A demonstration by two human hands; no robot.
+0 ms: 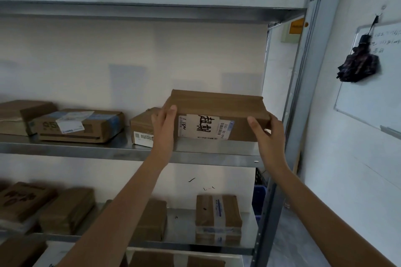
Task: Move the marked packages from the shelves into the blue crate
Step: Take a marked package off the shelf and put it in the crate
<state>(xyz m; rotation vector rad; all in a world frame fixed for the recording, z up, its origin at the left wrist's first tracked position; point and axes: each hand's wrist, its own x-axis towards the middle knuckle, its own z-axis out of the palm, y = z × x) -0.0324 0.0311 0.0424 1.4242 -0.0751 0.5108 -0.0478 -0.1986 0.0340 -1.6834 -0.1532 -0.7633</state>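
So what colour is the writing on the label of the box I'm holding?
Black handwritten characters on a white label, stuck on the brown box; the head view shows it.

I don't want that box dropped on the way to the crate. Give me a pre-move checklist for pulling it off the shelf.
1. Left hand grips the marked box at its left end: ok.
2. Right hand grips its right end: ok.
3. Handwritten mark on the box's label: ok.
4. Box clear of the neighbouring small box: cannot tell, the left hand hides the gap.
5. Box lifted off the middle shelf: cannot tell.
6. Way to the blue crate: cannot tell, only a sliver shows behind the shelf post.
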